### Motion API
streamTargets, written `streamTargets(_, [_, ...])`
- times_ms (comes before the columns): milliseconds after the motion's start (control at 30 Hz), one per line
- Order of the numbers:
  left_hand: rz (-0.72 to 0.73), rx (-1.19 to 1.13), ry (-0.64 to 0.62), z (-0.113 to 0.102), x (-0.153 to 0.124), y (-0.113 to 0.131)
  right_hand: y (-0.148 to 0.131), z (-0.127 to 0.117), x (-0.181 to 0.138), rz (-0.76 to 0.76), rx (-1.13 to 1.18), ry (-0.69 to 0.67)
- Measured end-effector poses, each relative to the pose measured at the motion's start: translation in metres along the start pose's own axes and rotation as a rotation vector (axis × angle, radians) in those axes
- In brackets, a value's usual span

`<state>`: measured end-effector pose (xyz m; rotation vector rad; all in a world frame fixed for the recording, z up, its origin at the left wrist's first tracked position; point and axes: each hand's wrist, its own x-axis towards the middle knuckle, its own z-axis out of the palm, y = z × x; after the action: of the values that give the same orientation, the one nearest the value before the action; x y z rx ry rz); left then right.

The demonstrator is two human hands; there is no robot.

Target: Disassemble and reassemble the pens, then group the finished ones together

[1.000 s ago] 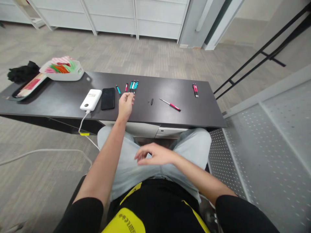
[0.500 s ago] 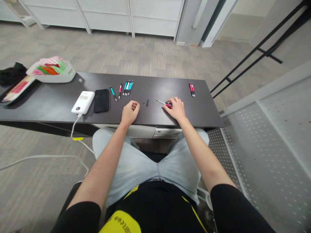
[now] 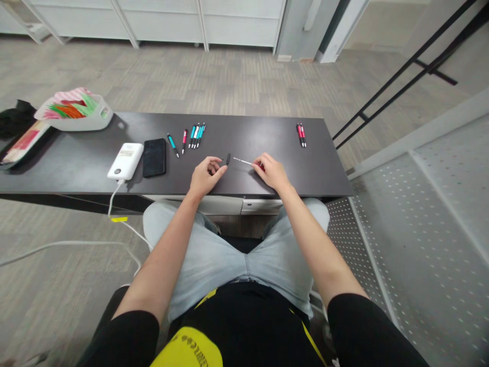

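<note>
On the dark table [image 3: 95, 163] my right hand [image 3: 272, 172] is closed on a partly taken-apart red pen [image 3: 244, 162], whose thin refill points left. My left hand [image 3: 206, 176] rests loosely curled beside a small black pen tip [image 3: 228, 158], its fingertips pinched near a tiny part that I cannot make out. Farther back lies a row of several teal and red pens [image 3: 193, 136]. Two red pens [image 3: 300, 134] lie at the back right.
A white power bank [image 3: 125, 160] with a cable and a black phone [image 3: 154, 157] lie left of my hands. A white basket [image 3: 74, 109] of coloured items and a flat tray [image 3: 21, 142] stand at the far left. Black railing runs at the right.
My left hand came back from the pen row to the small black tip. My right hand rose from my lap, took the red pen and drew it leftward.
</note>
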<state>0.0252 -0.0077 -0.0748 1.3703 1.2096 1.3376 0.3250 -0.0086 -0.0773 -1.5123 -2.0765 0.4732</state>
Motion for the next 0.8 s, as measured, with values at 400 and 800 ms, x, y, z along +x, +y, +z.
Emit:
streamTargets(400, [-0.025, 0.071, -0.104, 0.028, -0.003, 0.009, -0.012, -0.006, -0.003, -0.104, 0.009, -0.110])
streamTargets(800, [-0.055, -0.025, 0.147, 0.027, 0.002, 0.012, 0.003, 0.007, 0.004, 0.074, 0.023, 0.173])
